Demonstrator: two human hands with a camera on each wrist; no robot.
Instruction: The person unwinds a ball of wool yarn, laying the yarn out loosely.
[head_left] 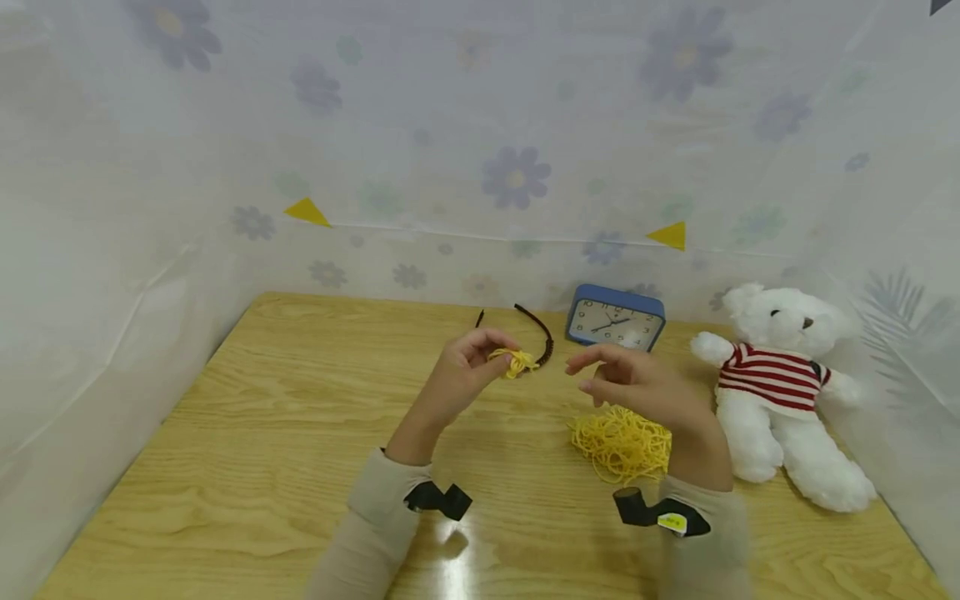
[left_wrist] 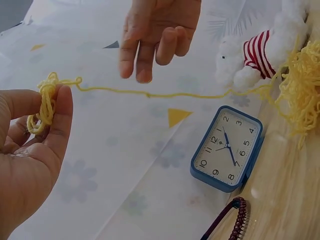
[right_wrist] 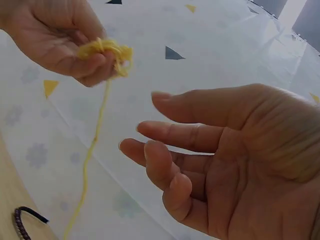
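Between its thumb and fingers my left hand (head_left: 459, 375) pinches a small looped bundle of yellow yarn (head_left: 514, 362), held above the table. A single strand (left_wrist: 150, 94) runs from that bundle to a loose tangled pile of yellow yarn (head_left: 622, 446) on the tabletop. My right hand (head_left: 637, 385) hovers over the pile, to the right of the bundle. Its fingers (right_wrist: 180, 135) are relaxed and slightly bent, with nothing between them and the thumb. In the right wrist view the strand hangs beside the right hand, apart from it.
A dark headband (head_left: 546, 329) with a coiled section lies behind the left hand. Further back stands a blue alarm clock (head_left: 617, 319). At the right sits a white teddy bear (head_left: 776, 383) in a red-striped shirt. A flowered curtain (head_left: 420, 167) borders the wooden table (head_left: 300, 400).
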